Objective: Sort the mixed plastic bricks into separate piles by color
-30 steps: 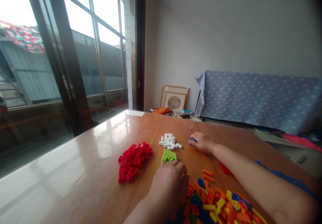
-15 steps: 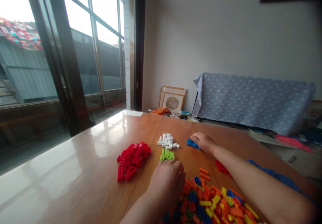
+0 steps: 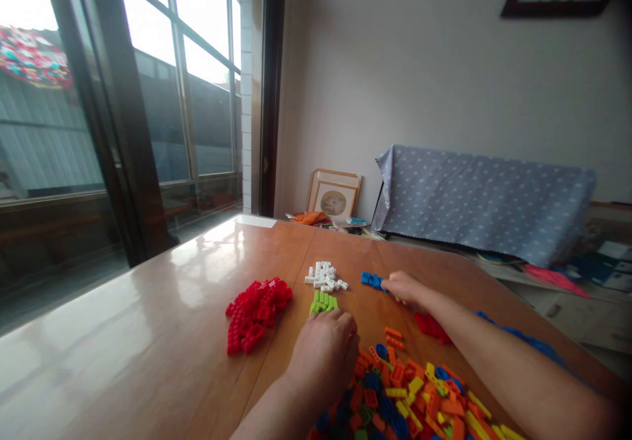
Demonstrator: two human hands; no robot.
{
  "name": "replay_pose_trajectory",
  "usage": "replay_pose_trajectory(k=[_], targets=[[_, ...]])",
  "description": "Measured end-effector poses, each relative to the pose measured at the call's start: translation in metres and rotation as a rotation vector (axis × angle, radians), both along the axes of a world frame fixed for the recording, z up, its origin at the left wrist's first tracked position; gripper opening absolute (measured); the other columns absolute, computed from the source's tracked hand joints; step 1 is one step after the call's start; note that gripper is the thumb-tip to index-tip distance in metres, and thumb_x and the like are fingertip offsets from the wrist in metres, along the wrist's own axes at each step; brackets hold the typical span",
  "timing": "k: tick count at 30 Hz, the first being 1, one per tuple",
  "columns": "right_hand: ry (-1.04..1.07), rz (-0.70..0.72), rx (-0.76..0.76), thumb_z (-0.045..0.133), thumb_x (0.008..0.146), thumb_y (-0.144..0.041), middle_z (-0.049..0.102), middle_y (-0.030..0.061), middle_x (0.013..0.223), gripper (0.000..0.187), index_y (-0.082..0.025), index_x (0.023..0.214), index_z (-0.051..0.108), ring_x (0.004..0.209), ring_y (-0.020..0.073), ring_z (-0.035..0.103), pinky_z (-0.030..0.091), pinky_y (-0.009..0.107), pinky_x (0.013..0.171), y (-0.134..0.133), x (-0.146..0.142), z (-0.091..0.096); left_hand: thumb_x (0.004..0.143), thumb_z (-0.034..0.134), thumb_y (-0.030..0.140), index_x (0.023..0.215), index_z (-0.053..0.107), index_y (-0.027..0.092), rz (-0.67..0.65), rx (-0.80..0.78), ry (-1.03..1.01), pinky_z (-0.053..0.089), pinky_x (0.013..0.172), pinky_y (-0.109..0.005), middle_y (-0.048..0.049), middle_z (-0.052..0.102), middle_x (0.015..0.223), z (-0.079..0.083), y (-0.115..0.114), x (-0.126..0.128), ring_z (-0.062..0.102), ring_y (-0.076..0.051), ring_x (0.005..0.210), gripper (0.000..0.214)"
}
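My left hand (image 3: 328,344) is curled palm down just in front of a small row of lime green bricks (image 3: 323,301). Its fingers are bent under, and whatever they hold is hidden. My right hand (image 3: 403,287) reaches across to a small group of blue bricks (image 3: 371,279), its fingers drawn together at their right end. Whether a piece is between those fingertips cannot be made out. Under and between my forearms spreads a mixed heap of bricks (image 3: 419,394), mostly orange, yellow and blue. The left hand covers part of this heap's edge.
A pile of red bricks (image 3: 257,311) lies left of the green ones. White bricks (image 3: 326,275) sit behind them. More red pieces (image 3: 430,327) and a blue strip-like pile (image 3: 526,341) lie by my right forearm on the wooden table (image 3: 172,334).
My right hand has drawn back slightly to the right, uncovering more of the blue bricks. The left hand stays by the green bricks. The camera view has shifted a little.
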State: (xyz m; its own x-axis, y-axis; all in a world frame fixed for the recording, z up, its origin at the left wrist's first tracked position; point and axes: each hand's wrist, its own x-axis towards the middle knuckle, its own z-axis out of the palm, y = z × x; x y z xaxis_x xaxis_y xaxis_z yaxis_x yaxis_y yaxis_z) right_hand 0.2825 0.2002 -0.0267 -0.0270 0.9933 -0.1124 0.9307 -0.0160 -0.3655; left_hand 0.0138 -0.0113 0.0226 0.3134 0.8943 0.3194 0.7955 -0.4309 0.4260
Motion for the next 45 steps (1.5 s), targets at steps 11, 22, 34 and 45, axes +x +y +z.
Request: replay_pose_trajectory(k=[11, 22, 34, 45], targets=[[0.016, 0.005, -0.007, 0.061, 0.077, -0.042, 0.062, 0.0060, 0.049, 0.033, -0.018, 0.054, 0.059, 0.046, 0.0169, 0.057, 0.037, 0.026, 0.050, 0.006, -0.008, 0.012, 0.091, 0.051, 0.027, 0.083, 0.060, 0.023, -0.002, 0.010, 0.007, 0.041, 0.076, -0.029, -0.0030, 0.068, 0.091, 0.002, -0.001, -0.002, 0.062, -0.018, 0.085, 0.013], [0.163, 0.216, -0.054, 0.056, 0.079, -0.029, 0.061, -0.0014, 0.061, 0.014, -0.017, 0.078, 0.063, 0.054, 0.0120, 0.055, 0.036, 0.020, 0.051, -0.058, -0.005, 0.024, 0.094, 0.048, 0.028, 0.087, 0.061, 0.024, 0.088, 0.039, 0.022, 0.038, 0.073, -0.030, -0.0025, 0.068, 0.090, -0.001, 0.001, -0.005, 0.063, -0.020, 0.084, 0.015], [0.130, 0.355, -0.071, 0.067, 0.072, -0.020, 0.067, -0.0026, 0.080, 0.032, -0.019, 0.104, 0.064, 0.068, 0.0126, 0.058, 0.038, 0.020, 0.058, -0.132, 0.011, 0.022, 0.094, 0.046, 0.027, 0.086, 0.061, 0.023, 0.097, 0.022, 0.043, 0.037, 0.071, -0.028, -0.0034, 0.069, 0.091, 0.003, -0.002, -0.002, 0.064, -0.019, 0.086, 0.017], [-0.084, 0.178, 0.107, 0.068, 0.075, -0.026, 0.069, -0.0001, 0.074, 0.007, -0.020, 0.080, 0.067, 0.065, 0.0126, 0.055, 0.027, 0.022, 0.054, -0.120, -0.017, 0.014, 0.093, 0.048, 0.028, 0.088, 0.061, 0.024, 0.107, 0.014, 0.070, 0.037, 0.070, -0.028, -0.0039, 0.070, 0.093, 0.004, -0.002, -0.003, 0.065, -0.021, 0.088, 0.015]])
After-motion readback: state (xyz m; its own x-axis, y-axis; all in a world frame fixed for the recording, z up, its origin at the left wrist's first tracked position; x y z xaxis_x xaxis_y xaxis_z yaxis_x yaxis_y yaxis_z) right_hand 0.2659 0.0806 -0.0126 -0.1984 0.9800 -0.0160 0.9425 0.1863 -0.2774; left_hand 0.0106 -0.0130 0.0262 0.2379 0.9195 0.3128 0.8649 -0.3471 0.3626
